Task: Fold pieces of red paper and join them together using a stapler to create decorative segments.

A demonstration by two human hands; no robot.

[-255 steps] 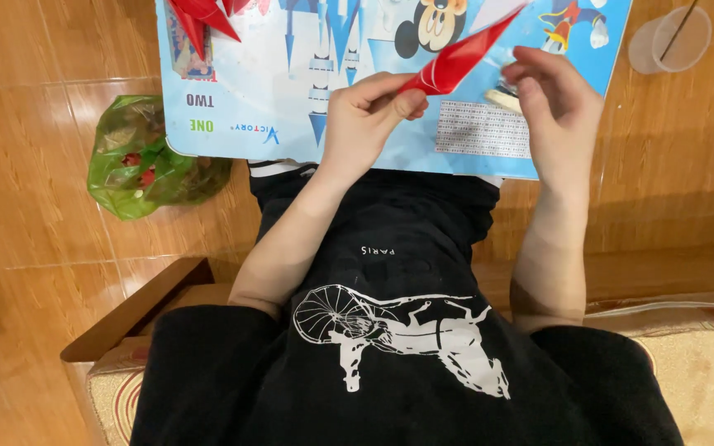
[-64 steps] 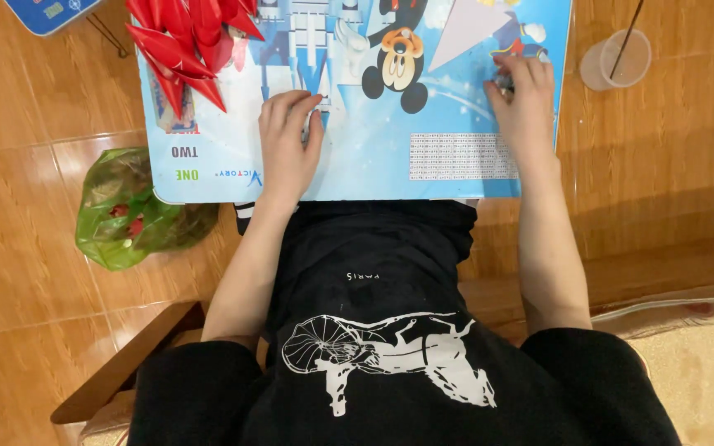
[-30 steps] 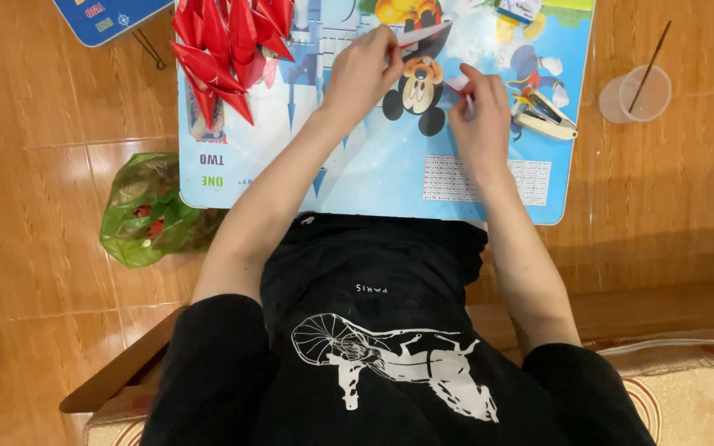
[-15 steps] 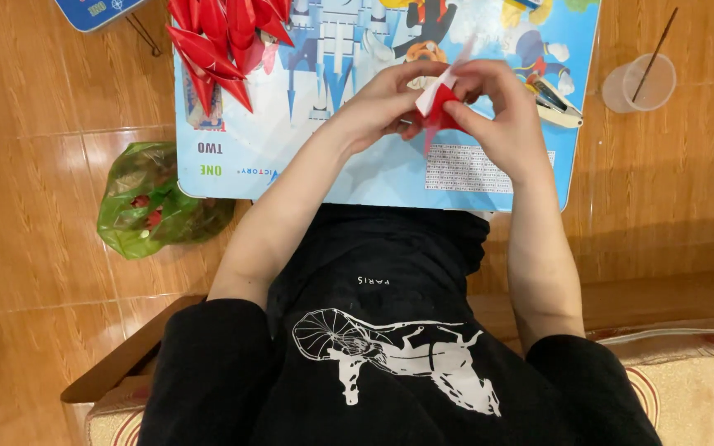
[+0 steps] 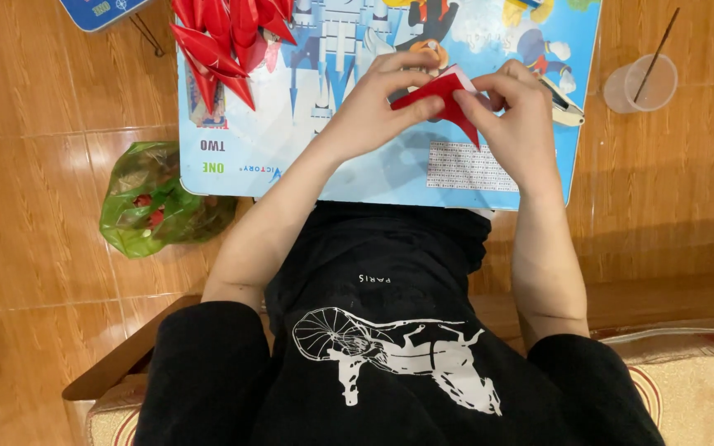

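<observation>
Two hands meet over one small workpiece; the single head view is examined below.

Head view. The left hand (image 5: 373, 111) and the right hand (image 5: 518, 124) both pinch a folded piece of red paper (image 5: 440, 95), held just above a blue cartoon-printed board (image 5: 307, 157) that serves as the bench. The left grip is clamped on the paper's left end, thumb and fingers pressed together over the fold. The right grip is clamped on the right part, fingertips closed against the sheet. The paper lies between the two hands, touching both. Its long axis runs from the left fingers down and to the right, ending in a point near the right thumb. Neither hand is nearer than the other; each holds one end.

Surroundings. A cluster of finished red paper cones (image 5: 225, 41) lies on the board's far left corner, well apart from the hands. A green plastic bag (image 5: 154, 206) sits on the wooden floor (image 5: 43, 165) beside the board's left edge. A clear plastic cup (image 5: 642, 83) with a thin stick in it stands on the floor to the right. A pen-like tool (image 5: 559, 95) lies on the board just beyond the right hand; its kind cannot be told.
</observation>
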